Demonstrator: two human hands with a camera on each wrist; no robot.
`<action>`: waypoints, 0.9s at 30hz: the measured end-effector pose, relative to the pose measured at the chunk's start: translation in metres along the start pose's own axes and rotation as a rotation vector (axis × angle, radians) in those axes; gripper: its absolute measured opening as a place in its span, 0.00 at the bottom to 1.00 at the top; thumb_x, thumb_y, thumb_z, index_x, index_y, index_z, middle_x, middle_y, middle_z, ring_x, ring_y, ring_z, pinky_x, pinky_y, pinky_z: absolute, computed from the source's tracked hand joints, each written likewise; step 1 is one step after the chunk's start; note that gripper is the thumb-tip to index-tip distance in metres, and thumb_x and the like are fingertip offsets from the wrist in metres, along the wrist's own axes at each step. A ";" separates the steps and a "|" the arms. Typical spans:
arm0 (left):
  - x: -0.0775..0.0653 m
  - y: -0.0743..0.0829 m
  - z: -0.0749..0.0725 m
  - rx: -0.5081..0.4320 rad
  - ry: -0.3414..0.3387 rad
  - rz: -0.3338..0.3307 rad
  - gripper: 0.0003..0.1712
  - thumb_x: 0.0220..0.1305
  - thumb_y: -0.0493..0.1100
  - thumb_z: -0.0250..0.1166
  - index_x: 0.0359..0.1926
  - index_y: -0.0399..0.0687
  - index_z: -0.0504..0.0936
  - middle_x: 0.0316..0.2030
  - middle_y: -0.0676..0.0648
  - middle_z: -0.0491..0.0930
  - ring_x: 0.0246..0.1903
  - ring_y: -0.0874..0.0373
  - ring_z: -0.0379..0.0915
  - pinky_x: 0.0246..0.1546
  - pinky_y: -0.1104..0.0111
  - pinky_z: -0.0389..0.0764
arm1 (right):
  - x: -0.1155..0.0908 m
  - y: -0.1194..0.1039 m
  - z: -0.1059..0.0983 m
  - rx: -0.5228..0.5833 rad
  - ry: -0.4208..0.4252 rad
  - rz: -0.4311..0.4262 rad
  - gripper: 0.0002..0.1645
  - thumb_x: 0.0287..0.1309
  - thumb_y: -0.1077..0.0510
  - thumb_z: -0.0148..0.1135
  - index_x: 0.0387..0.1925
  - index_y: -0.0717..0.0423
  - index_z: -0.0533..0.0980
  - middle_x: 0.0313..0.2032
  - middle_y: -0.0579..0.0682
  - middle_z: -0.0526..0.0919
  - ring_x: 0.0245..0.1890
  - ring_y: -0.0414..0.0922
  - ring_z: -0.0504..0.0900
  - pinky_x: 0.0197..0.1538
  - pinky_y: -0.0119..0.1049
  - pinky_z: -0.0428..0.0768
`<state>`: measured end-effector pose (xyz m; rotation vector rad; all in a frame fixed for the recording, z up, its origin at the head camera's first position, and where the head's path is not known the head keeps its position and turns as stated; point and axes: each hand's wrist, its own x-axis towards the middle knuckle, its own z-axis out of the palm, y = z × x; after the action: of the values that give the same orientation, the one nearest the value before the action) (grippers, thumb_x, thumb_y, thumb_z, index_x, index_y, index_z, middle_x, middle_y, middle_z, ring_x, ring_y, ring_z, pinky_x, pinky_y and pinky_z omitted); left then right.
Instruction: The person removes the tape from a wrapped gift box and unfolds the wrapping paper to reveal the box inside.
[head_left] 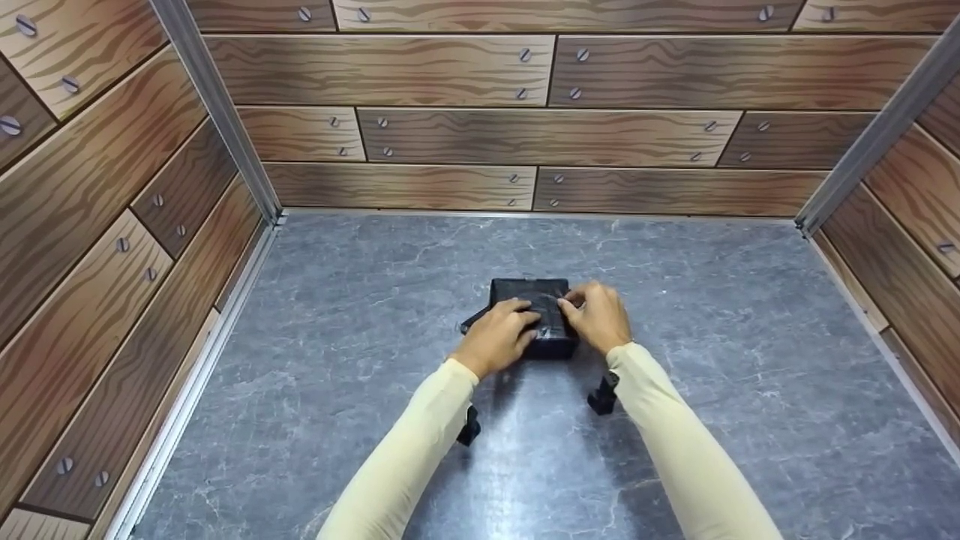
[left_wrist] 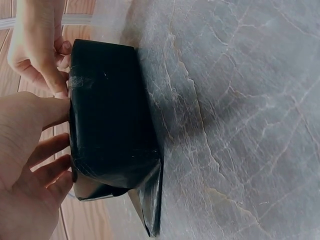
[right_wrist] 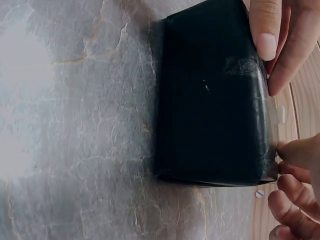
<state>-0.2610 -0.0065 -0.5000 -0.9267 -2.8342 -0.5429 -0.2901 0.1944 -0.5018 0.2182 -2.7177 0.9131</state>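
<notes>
A box wrapped in glossy black wrapping (head_left: 551,346) sits on the grey floor between both hands. My left hand (head_left: 495,337) rests on its top, fingers spread and lightly bent. At the box's right upper edge, thumb and index finger of my right hand (head_left: 604,319) pinch the wrapping, the other fingers curled. A loose folded flap (left_wrist: 150,200) of wrapping sticks out from the left end. Clear tape (right_wrist: 242,66) lies over the upper edge of the near side, and a small clear tape piece (right_wrist: 281,115) stands up from the top between the hands.
Wood-plank patterned walls (head_left: 450,135) enclose the marbled grey surface (head_left: 360,270) at the back and both sides. Metal corner strips (head_left: 225,112) join the walls. Black wrist mounts (head_left: 602,396) hang under both sleeves.
</notes>
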 end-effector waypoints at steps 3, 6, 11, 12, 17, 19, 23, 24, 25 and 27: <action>0.000 0.001 0.000 0.002 0.004 0.001 0.21 0.74 0.46 0.61 0.62 0.43 0.81 0.65 0.41 0.75 0.66 0.47 0.69 0.70 0.60 0.67 | 0.000 -0.001 0.000 -0.011 0.005 -0.002 0.08 0.58 0.58 0.71 0.32 0.62 0.88 0.32 0.56 0.88 0.32 0.53 0.85 0.40 0.51 0.81; 0.000 0.001 0.000 -0.002 0.010 0.001 0.21 0.74 0.45 0.62 0.62 0.42 0.81 0.65 0.41 0.75 0.66 0.47 0.69 0.69 0.60 0.68 | 0.000 -0.001 0.001 -0.011 0.011 -0.009 0.08 0.58 0.60 0.70 0.31 0.62 0.87 0.31 0.57 0.88 0.33 0.55 0.85 0.40 0.52 0.81; -0.001 0.001 -0.001 -0.009 0.006 -0.004 0.20 0.74 0.45 0.61 0.62 0.43 0.82 0.65 0.41 0.75 0.66 0.47 0.70 0.68 0.60 0.69 | 0.000 0.003 0.001 -0.002 0.035 -0.023 0.07 0.56 0.61 0.68 0.29 0.62 0.86 0.29 0.55 0.86 0.31 0.54 0.84 0.38 0.51 0.81; -0.001 0.001 0.000 -0.008 0.004 -0.005 0.20 0.74 0.46 0.61 0.62 0.43 0.82 0.65 0.41 0.75 0.66 0.47 0.70 0.68 0.59 0.70 | 0.000 0.003 0.001 0.002 0.039 -0.023 0.06 0.56 0.62 0.68 0.29 0.62 0.86 0.28 0.55 0.86 0.31 0.54 0.84 0.38 0.51 0.80; -0.001 0.001 0.000 -0.009 -0.005 -0.015 0.21 0.73 0.46 0.62 0.62 0.44 0.81 0.65 0.41 0.75 0.66 0.47 0.69 0.68 0.59 0.69 | -0.001 0.007 -0.003 0.011 0.056 -0.010 0.06 0.56 0.62 0.68 0.29 0.62 0.85 0.28 0.54 0.86 0.31 0.52 0.84 0.37 0.50 0.80; -0.001 0.001 0.000 -0.011 -0.012 -0.024 0.21 0.73 0.46 0.62 0.63 0.44 0.81 0.66 0.42 0.74 0.66 0.47 0.69 0.69 0.60 0.69 | -0.002 0.009 -0.005 0.007 0.059 -0.007 0.06 0.56 0.62 0.69 0.29 0.62 0.85 0.28 0.54 0.85 0.31 0.53 0.83 0.37 0.50 0.80; -0.001 0.001 -0.001 -0.015 -0.023 -0.029 0.21 0.74 0.46 0.62 0.63 0.44 0.81 0.67 0.42 0.74 0.67 0.47 0.68 0.69 0.60 0.68 | -0.003 0.013 -0.009 -0.006 0.066 -0.010 0.05 0.56 0.62 0.70 0.28 0.63 0.84 0.27 0.55 0.84 0.30 0.53 0.83 0.36 0.51 0.79; -0.001 0.001 -0.001 -0.017 -0.026 -0.030 0.22 0.74 0.47 0.61 0.63 0.44 0.80 0.67 0.42 0.73 0.67 0.48 0.67 0.70 0.60 0.67 | -0.003 0.014 -0.009 -0.004 0.069 -0.010 0.05 0.56 0.63 0.70 0.28 0.63 0.84 0.27 0.55 0.84 0.30 0.53 0.83 0.36 0.51 0.80; -0.001 0.002 -0.001 -0.017 -0.026 -0.030 0.22 0.74 0.47 0.61 0.63 0.44 0.80 0.67 0.42 0.73 0.67 0.47 0.67 0.70 0.60 0.67 | -0.003 0.015 -0.010 -0.003 0.072 -0.012 0.05 0.56 0.63 0.70 0.28 0.63 0.84 0.27 0.55 0.85 0.30 0.53 0.83 0.36 0.51 0.80; 0.000 0.003 -0.002 -0.018 -0.030 -0.031 0.22 0.74 0.47 0.61 0.64 0.44 0.80 0.67 0.42 0.73 0.68 0.48 0.67 0.70 0.60 0.67 | -0.004 0.017 -0.011 0.001 0.077 -0.012 0.05 0.55 0.63 0.70 0.28 0.63 0.84 0.27 0.55 0.84 0.29 0.53 0.83 0.36 0.51 0.80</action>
<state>-0.2593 -0.0055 -0.4976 -0.9024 -2.8801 -0.5629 -0.2881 0.2148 -0.5042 0.1958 -2.6429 0.9011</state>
